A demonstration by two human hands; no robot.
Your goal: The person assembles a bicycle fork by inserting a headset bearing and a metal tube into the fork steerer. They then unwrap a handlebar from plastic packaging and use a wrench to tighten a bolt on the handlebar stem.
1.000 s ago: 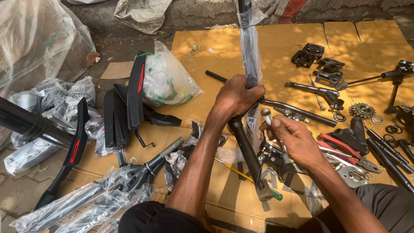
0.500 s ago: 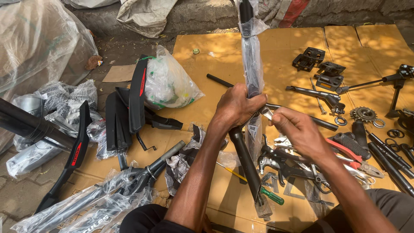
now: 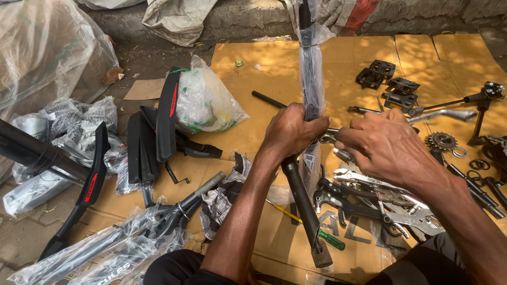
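My left hand (image 3: 289, 131) grips a long black tube (image 3: 306, 208) partly wrapped in clear plastic (image 3: 311, 68), holding it upright and tilted over yellow cardboard (image 3: 274, 68). My right hand (image 3: 385, 143) is closed beside it on a small metal tool (image 3: 328, 138) that touches the tube at my left hand. What the tool's tip does is hidden by my fingers.
Black pedals (image 3: 376, 74), a sprocket (image 3: 441, 141), rings (image 3: 478, 164), pliers and wrenches (image 3: 369, 198) and a green-handled screwdriver (image 3: 330, 240) lie to the right. Black mudguards (image 3: 168, 116), a plastic bag (image 3: 203, 100) and wrapped bicycle parts (image 3: 105, 253) lie left.
My right hand rose from the tools and came across to the tube, meeting my left hand. The tube stands a little more upright.
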